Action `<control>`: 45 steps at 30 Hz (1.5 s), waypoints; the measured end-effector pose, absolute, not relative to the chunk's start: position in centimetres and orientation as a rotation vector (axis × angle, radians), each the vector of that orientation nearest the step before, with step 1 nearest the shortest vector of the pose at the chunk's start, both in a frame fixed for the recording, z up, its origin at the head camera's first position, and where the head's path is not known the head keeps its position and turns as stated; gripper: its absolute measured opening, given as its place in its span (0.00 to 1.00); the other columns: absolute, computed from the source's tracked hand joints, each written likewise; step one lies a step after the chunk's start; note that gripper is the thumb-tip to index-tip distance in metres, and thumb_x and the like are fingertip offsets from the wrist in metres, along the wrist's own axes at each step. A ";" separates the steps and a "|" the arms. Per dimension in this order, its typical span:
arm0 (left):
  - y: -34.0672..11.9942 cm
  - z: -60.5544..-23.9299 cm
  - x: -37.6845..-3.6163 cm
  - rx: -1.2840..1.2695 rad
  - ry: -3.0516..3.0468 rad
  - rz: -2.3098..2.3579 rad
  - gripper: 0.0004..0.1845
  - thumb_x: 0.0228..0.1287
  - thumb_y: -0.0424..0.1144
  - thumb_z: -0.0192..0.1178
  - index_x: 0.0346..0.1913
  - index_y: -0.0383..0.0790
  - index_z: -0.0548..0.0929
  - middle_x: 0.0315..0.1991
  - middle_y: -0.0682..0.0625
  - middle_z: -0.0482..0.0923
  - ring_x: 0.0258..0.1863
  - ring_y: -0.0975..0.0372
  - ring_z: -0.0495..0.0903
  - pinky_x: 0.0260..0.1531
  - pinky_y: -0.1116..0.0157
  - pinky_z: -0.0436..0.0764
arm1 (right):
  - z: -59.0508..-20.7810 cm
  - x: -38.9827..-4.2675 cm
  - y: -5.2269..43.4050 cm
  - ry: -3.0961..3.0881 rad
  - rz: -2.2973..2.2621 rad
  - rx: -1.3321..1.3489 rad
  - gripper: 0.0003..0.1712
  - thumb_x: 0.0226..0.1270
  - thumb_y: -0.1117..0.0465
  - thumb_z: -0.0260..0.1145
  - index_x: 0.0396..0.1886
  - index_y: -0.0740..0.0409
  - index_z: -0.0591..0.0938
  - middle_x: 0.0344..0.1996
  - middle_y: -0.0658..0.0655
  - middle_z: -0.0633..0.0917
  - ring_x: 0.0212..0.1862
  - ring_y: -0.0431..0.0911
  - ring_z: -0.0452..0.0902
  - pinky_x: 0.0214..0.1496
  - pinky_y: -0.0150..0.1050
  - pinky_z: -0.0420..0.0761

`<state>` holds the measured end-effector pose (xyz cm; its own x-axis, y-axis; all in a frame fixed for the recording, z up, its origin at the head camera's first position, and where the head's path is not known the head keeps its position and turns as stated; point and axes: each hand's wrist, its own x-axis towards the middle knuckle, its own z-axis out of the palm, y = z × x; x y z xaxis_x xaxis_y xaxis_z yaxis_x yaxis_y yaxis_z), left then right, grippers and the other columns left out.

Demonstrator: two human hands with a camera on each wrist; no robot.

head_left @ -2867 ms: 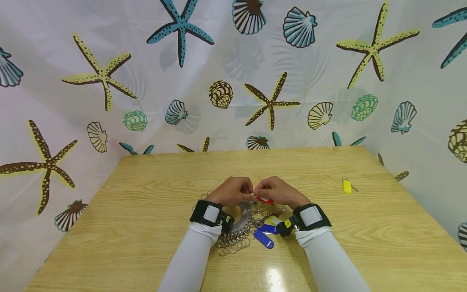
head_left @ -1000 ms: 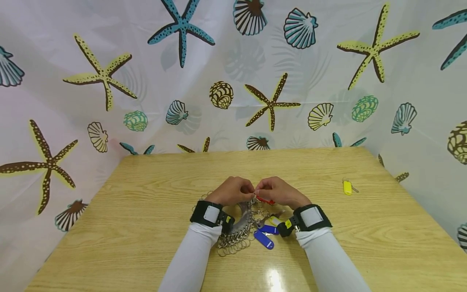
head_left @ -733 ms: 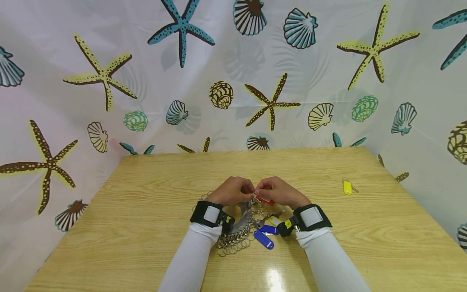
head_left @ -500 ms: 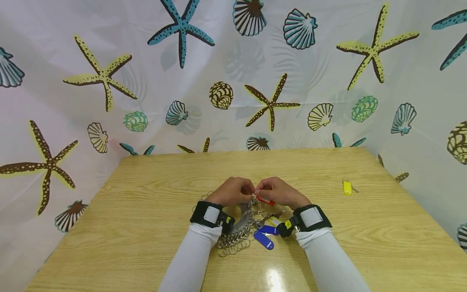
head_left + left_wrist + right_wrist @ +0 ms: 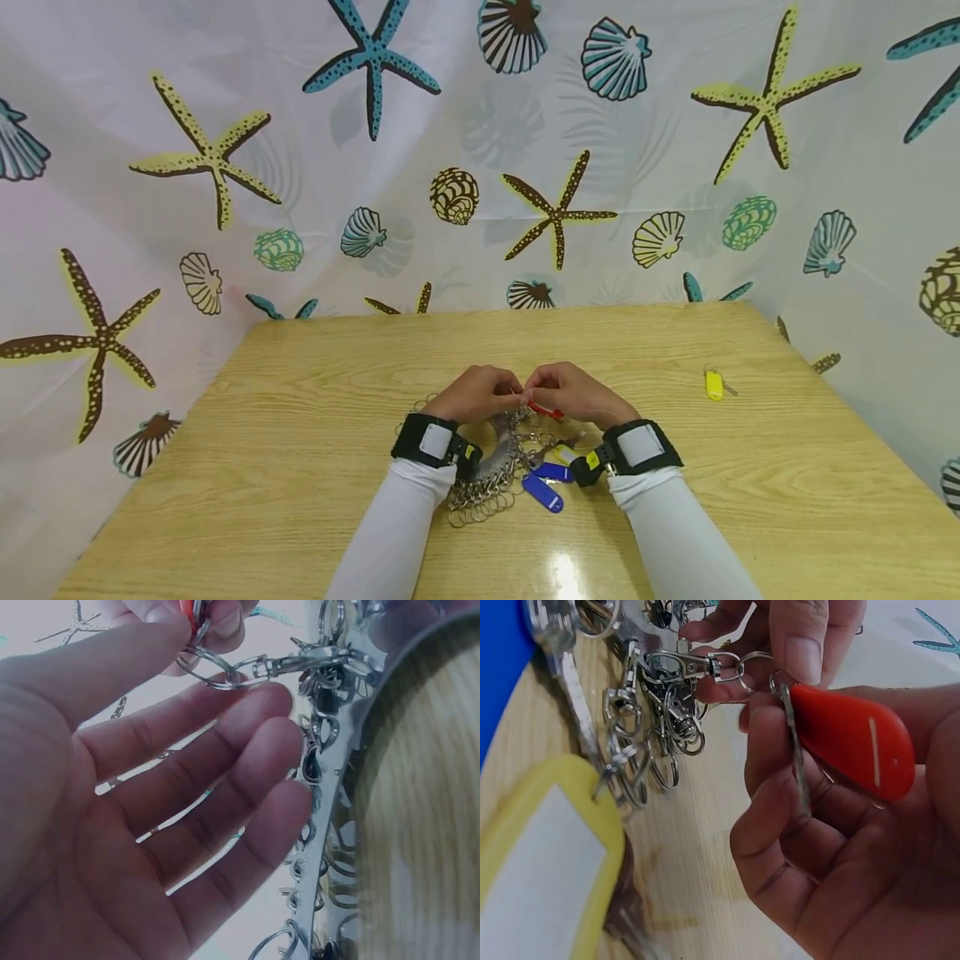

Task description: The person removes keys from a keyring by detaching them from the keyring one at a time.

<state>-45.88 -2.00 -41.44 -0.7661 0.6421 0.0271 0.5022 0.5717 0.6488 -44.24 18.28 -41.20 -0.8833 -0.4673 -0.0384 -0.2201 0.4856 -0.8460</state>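
Note:
My left hand [image 5: 474,393] pinches a split ring [image 5: 754,666] between thumb and forefinger, its other fingers loosely bent. That ring hangs from a swivel clasp [image 5: 694,667] linked to a curved metal holder [image 5: 501,454] edged with many clasps and rings. Facing it, my right hand [image 5: 573,393] grips a red key tag [image 5: 862,742] with a key [image 5: 795,750] on its small ring. The tag's small ring meets the split ring at the fingertips; whether it is threaded on is hard to tell. Both hands are held just above the holder's far right edge.
Two blue key tags [image 5: 542,492] and a yellow-edged key tag [image 5: 604,802] with keys lie at the holder's right side, under my right wrist. Another yellow key tag [image 5: 714,385] with a key lies farther right on the wooden table [image 5: 315,467]. A patterned curtain [image 5: 480,125] surrounds the table.
Both hands stay in place over the holder. Only the fingertips and the red key tag shift slightly; the tags on the table lie as before.

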 end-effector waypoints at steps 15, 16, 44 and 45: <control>-2.3 -41.5 -46.0 0.911 2.646 0.897 0.18 0.69 0.51 0.58 0.34 0.40 0.88 0.27 0.46 0.84 0.19 0.65 0.72 0.21 0.69 0.69 | -41.3 -44.4 18.3 2.473 -1.342 -0.603 0.09 0.73 0.63 0.57 0.40 0.65 0.80 0.31 0.56 0.80 0.27 0.45 0.69 0.27 0.38 0.69; -2.3 -41.5 -46.0 0.916 2.648 0.893 0.18 0.69 0.51 0.58 0.34 0.40 0.88 0.27 0.46 0.84 0.20 0.65 0.72 0.22 0.69 0.69 | -41.3 -44.4 18.3 2.474 -1.343 -0.598 0.09 0.73 0.62 0.57 0.40 0.64 0.81 0.31 0.56 0.80 0.28 0.45 0.70 0.27 0.38 0.70; -2.1 -41.3 -45.9 0.982 2.648 0.913 0.07 0.65 0.42 0.64 0.36 0.42 0.87 0.28 0.56 0.82 0.27 0.68 0.79 0.30 0.69 0.77 | -41.1 -44.2 18.3 2.450 -1.343 -0.640 0.10 0.72 0.63 0.58 0.41 0.66 0.81 0.30 0.56 0.79 0.28 0.44 0.70 0.28 0.37 0.70; -2.1 -41.3 -45.9 0.979 2.648 0.912 0.07 0.65 0.42 0.64 0.36 0.43 0.87 0.28 0.56 0.82 0.27 0.68 0.79 0.30 0.69 0.77 | -41.1 -44.2 18.2 2.452 -1.338 -0.642 0.10 0.72 0.63 0.58 0.41 0.66 0.81 0.30 0.56 0.79 0.29 0.44 0.71 0.28 0.37 0.71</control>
<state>-45.95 -2.08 -41.31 -0.7684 0.6383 0.0461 0.5314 0.5962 0.6019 -44.22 18.25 -41.12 -0.8639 -0.5029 -0.0273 -0.2491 0.4738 -0.8447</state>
